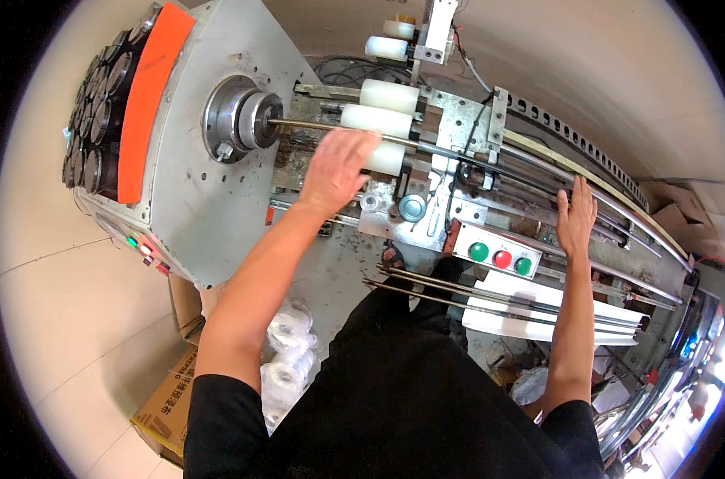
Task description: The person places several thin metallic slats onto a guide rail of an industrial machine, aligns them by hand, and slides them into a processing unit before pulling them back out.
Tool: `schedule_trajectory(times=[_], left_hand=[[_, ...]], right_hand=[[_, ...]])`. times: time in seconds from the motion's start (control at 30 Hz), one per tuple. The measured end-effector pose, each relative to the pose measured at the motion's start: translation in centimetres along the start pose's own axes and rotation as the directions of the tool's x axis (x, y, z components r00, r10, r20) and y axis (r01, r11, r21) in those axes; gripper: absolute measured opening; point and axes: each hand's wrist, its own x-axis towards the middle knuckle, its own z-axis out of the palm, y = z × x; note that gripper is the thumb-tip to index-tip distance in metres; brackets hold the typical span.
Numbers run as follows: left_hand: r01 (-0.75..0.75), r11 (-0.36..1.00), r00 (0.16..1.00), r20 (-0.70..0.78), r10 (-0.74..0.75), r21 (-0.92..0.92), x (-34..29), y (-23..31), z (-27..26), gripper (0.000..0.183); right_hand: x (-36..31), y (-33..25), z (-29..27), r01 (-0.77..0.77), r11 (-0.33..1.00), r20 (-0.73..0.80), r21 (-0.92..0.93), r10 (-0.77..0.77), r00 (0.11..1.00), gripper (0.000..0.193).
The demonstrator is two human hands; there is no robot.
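Slim rods [522,303] are lying nearest. Beyond, the right hand [576,223], opened flat, is resting by a long rod [394,140] that is extending from the chuck [260,120]; the left hand [340,169], fingers outstretched, is lying alongside it near white rollers [376,121].

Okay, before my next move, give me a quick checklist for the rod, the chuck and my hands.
1. Rod reaches the chuck: ok, its left end is at the chuck's face.
2. Chuck tight: cannot tell.
3. Chuck stopped: cannot tell from one still picture.
4. Left hand well away from the rod: not ok, it's right by it, near the white rollers.
5. Right hand empty: ok, fingers extended, nothing seen held.
6. Hands off the red button: ok.
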Motion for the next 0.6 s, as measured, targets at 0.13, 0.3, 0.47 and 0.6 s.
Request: schedule_trajectory(times=[0.13,0.3,0.47,0.6], left_hand=[[0.247,0.936,0.968,-0.022,-0.25,0.251,-0.9,-3.5,-1.1,0.095],[0.272,0.908,0.962,-0.062,-0.266,0.319,-0.2,-4.4,-0.3,0.073],[0.276,0.874,0.958,-0.045,-0.282,0.399,0.4,-4.8,-0.2,0.07],[0.273,0.858,0.953,0.003,-0.304,0.436,0.1,-5.4,0.2,0.069]], right_hand=[[-0.6,-0.4,0.3,0.03,0.999,-0.041,-0.025,-0.031,0.999,0.072],[-0.7,-0.3,0.1,0.05,0.999,-0.048,0.006,-0.05,0.998,0.071],[-0.7,-1.2,-0.1,0.054,0.998,-0.035,0.02,-0.054,0.998,0.069],[-0.8,-2.6,-0.6,0.057,0.998,-0.037,0.031,-0.055,0.998,0.068]])
